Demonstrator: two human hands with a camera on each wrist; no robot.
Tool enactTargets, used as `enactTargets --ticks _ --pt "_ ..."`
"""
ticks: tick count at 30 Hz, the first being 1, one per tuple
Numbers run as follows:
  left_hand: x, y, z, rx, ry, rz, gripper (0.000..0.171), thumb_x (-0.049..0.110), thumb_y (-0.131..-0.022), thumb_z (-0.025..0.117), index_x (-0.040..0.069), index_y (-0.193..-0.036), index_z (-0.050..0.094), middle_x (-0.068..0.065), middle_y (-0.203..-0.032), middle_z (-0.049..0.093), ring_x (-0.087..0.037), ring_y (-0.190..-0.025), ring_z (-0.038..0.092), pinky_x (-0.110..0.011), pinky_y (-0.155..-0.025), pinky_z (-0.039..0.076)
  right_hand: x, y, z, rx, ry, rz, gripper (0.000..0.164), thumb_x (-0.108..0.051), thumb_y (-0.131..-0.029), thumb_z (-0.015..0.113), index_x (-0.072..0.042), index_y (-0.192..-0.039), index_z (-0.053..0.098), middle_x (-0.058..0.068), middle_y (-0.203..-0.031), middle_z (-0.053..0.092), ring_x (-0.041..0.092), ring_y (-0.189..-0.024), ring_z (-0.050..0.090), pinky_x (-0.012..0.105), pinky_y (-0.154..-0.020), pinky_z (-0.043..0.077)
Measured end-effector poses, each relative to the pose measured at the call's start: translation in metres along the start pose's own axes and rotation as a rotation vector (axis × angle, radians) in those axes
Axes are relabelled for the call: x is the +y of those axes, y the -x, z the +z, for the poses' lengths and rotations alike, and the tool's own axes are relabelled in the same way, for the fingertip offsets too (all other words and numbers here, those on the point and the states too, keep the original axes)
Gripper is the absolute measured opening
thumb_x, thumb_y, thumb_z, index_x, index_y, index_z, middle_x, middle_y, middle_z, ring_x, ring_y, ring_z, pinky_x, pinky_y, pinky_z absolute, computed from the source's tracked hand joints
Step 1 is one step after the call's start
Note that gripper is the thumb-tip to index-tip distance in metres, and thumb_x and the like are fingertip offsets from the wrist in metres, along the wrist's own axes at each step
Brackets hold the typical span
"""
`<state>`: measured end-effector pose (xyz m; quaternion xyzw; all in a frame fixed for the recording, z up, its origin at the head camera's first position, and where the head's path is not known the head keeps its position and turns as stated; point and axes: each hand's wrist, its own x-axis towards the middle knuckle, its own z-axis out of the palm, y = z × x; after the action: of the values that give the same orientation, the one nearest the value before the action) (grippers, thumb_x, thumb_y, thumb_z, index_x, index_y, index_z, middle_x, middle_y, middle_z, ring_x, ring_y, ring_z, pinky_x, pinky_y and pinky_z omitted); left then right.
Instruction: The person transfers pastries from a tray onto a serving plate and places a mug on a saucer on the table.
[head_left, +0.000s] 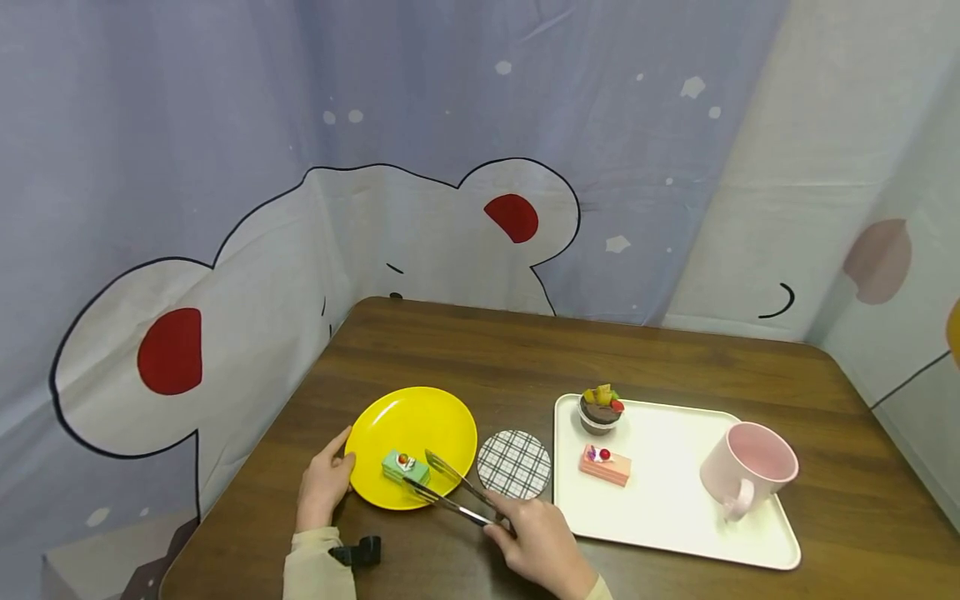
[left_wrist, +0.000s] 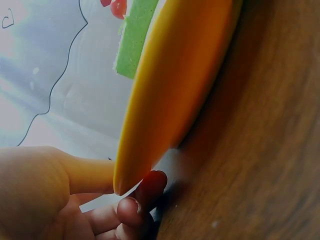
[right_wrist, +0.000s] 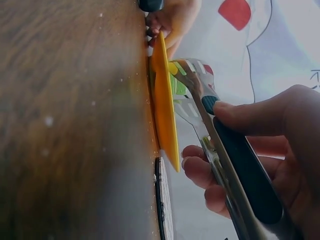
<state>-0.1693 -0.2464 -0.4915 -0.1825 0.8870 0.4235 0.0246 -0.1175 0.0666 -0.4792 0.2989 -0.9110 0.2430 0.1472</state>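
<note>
My left hand (head_left: 327, 482) grips the left rim of a yellow plate (head_left: 397, 413), thumb above and fingers beneath, as the left wrist view shows. On the plate sits a small green toy cake slice (head_left: 406, 469) with a red topping. Metal tongs (right_wrist: 226, 165) with dark grip panels are held in my right hand (head_left: 542, 542), thumb on one arm and fingers on the other. Their arms stand apart over the plate, tips close to the right end of the green cake slice.
A round checked coaster (head_left: 513, 464) lies right of the plate. Beyond it, a white tray (head_left: 660, 521) bears a chocolate cupcake (head_left: 599, 410), a pink cake slice (head_left: 605, 465) and a pink mug (head_left: 738, 471). A patterned curtain (head_left: 435, 100) hangs behind the wooden table (head_left: 480, 333).
</note>
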Motion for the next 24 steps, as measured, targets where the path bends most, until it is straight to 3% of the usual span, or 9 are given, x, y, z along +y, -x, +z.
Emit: enactTargets --ticks 13,24 --pt "0.001 0.000 0.001 -0.004 0.011 -0.016 0.054 0.021 -0.098 0.044 0.012 -0.150 0.035 0.001 -0.059 0.049 -0.015 -0.054 0.049 -0.029 -0.057 0.034 0.002 0.011 -0.008 0.001 -0.069 0.066 0.038 -0.025 -0.081 0.075 -0.014 -0.117 0.068 -0.016 -0.060 0.047 -0.005 -0.053 0.034 0.015 -0.049 0.029" --pt "0.000 0.000 0.001 -0.008 0.024 -0.010 0.054 0.020 -0.099 0.043 0.010 -0.151 0.034 0.000 -0.060 0.048 -0.015 -0.055 0.049 -0.028 -0.058 0.035 0.007 0.025 -0.025 0.204 -0.063 0.043 0.041 -0.019 -0.074 0.081 -0.015 -0.113 0.070 -0.019 -0.063 0.048 -0.011 -0.056 0.033 0.007 -0.052 0.025"
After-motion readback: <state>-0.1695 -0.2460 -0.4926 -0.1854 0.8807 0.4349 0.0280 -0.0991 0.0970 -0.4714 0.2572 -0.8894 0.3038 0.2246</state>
